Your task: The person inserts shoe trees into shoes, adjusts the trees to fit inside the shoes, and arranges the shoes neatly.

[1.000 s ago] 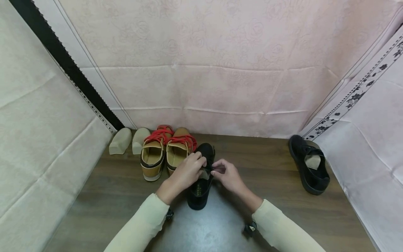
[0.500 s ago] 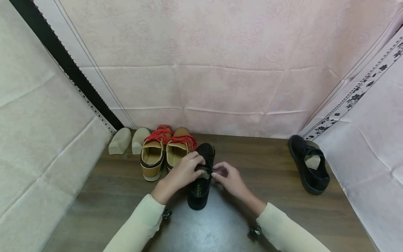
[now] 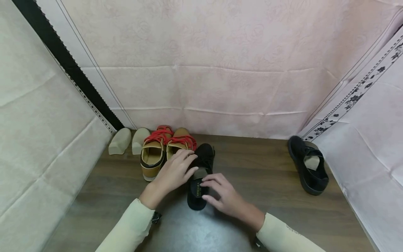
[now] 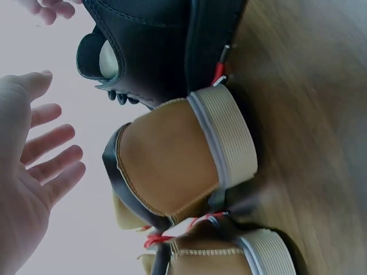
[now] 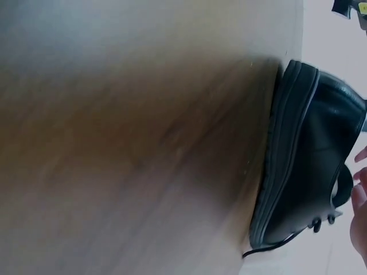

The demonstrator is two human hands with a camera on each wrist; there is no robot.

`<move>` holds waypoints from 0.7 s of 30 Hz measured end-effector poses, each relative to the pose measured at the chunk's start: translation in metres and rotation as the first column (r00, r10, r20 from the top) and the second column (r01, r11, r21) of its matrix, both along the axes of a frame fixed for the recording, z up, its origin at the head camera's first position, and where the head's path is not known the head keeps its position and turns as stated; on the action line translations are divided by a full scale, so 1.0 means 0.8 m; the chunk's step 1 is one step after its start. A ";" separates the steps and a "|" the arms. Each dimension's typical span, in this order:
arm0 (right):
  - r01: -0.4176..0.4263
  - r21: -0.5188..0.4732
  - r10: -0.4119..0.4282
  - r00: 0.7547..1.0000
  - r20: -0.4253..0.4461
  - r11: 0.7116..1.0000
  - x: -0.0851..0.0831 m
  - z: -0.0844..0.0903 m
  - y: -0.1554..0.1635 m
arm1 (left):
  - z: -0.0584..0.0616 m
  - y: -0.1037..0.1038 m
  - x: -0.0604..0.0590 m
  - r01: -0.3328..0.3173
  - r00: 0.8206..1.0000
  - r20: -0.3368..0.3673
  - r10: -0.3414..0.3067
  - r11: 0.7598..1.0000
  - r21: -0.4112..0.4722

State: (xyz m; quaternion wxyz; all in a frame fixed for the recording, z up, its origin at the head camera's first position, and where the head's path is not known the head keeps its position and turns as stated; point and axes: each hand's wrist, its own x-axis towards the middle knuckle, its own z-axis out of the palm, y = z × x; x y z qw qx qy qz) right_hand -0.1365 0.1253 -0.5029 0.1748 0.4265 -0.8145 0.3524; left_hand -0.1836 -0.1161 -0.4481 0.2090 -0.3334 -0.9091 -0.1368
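Note:
A black lace-up shoe [image 3: 205, 154] stands on the floor with its toe toward the wall. A pale insert shows in its opening. My left hand [image 3: 174, 172] hovers at the shoe's left side, over the nearer tan shoe. In the left wrist view the fingers of the left hand [image 4: 46, 154] are spread and hold nothing. Over the heel end of the black shoe is my right hand [image 3: 224, 194], its fingers loosely bent with nothing seen between them. Only the fingertips of the right hand [image 5: 360, 183] enter the right wrist view, beside the black shoe [image 5: 309, 154].
Two tan shoes with red laces, the left shoe [image 3: 151, 157] and the right shoe [image 3: 181, 140], stand left of the black one. Past them lie two cream toe-shaped pieces [image 3: 121, 141]. Another black shoe [image 3: 299, 157] with a pale insert sits far right. A cloth-covered wall [image 3: 220, 91] closes the back.
Both hands have come away from the black shoe's laces. The left has drawn back to the left, and the right has moved down over the heel. The shoes have stayed put.

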 end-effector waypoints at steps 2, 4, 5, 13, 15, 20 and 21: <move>-0.023 0.015 0.024 0.999 -0.025 1.000 0.002 0.000 -0.005 | -0.001 -0.004 0.001 -0.001 1.000 -0.012 0.001 1.000 -0.010; -0.046 0.025 0.047 0.998 -0.041 0.999 0.003 0.000 -0.009 | -0.002 -0.009 0.002 -0.004 1.000 -0.022 0.004 1.000 -0.019; -0.053 0.031 0.055 0.998 -0.044 0.998 0.003 -0.001 -0.011 | -0.003 -0.011 0.002 -0.008 1.000 -0.024 0.007 1.000 -0.023; -0.068 0.057 0.072 0.995 -0.075 0.996 0.005 -0.003 -0.020 | -0.012 -0.027 0.004 -0.031 1.000 -0.003 0.031 0.996 -0.084; -0.067 0.064 0.072 0.994 -0.082 0.996 0.005 -0.005 -0.021 | -0.013 -0.029 0.005 -0.037 0.999 0.005 0.037 0.994 -0.103; -0.058 0.104 0.069 0.993 -0.097 0.993 0.004 -0.006 -0.022 | -0.016 -0.035 0.006 -0.044 0.999 -0.012 0.042 0.988 -0.149; -0.058 0.109 0.069 0.992 -0.102 0.992 0.004 -0.006 -0.023 | -0.017 -0.036 0.006 -0.044 0.999 -0.016 0.042 0.987 -0.157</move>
